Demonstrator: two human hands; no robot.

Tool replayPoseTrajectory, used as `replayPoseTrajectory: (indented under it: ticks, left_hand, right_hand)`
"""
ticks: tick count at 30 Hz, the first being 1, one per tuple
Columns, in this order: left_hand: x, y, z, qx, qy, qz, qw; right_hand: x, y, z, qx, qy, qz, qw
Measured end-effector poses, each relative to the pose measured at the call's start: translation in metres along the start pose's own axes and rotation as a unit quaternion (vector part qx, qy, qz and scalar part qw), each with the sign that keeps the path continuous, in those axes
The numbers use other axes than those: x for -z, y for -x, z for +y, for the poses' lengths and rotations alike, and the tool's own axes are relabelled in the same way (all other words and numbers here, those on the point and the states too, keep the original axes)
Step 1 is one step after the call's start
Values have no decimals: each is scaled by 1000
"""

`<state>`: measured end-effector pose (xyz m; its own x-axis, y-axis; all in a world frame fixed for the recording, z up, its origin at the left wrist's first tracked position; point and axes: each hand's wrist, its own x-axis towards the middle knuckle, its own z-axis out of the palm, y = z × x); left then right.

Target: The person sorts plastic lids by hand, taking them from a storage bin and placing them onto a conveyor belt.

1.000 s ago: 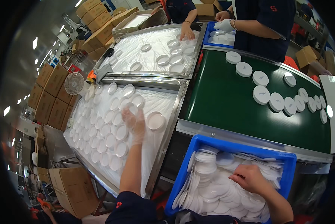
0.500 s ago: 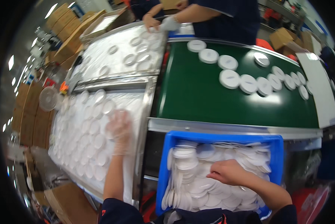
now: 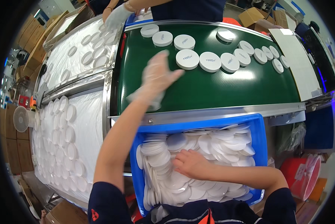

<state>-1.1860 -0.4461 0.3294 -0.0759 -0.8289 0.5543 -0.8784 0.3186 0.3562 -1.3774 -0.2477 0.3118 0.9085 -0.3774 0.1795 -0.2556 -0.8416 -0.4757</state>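
Observation:
My left hand [image 3: 158,76], in a thin clear glove, is held over the green conveyor belt [image 3: 167,93] with fingers stretched and thumb apart. It holds nothing. Just past its fingers, a flat round white case [image 3: 187,59] with printing on top lies on the belt, one of a winding row of several. My bare right hand [image 3: 191,163] rests among thin white discs [image 3: 156,147] in a blue bin [image 3: 262,149] in front of me. Its fingers are curled down onto the discs, and their tips are partly hidden, so any disc in them cannot be made out.
At the left, a metal-edged tray [image 3: 87,123] lined with film carries many shallow round white pieces. Behind it lies a similar tray [image 3: 59,67]. Across the belt, a co-worker's gloved hand [image 3: 118,16] reaches over that far tray. A red bucket [image 3: 300,175] stands at the right.
My left hand has moved from the near left tray up and right onto the belt. My right hand stays in the bin, its fingers now lower on the discs. The view has shifted right.

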Motion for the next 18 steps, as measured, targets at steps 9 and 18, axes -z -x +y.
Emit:
replayPoseTrajectory:
  ticks: [9, 18]
  left_hand:
    - [17, -22, 58, 277, 251, -111, 921]
    - [134, 137, 24, 343, 649, 64, 676]
  right_hand:
    - [7, -47, 26, -142, 80, 3, 987]
    - [24, -58, 39, -109, 65, -232, 964]
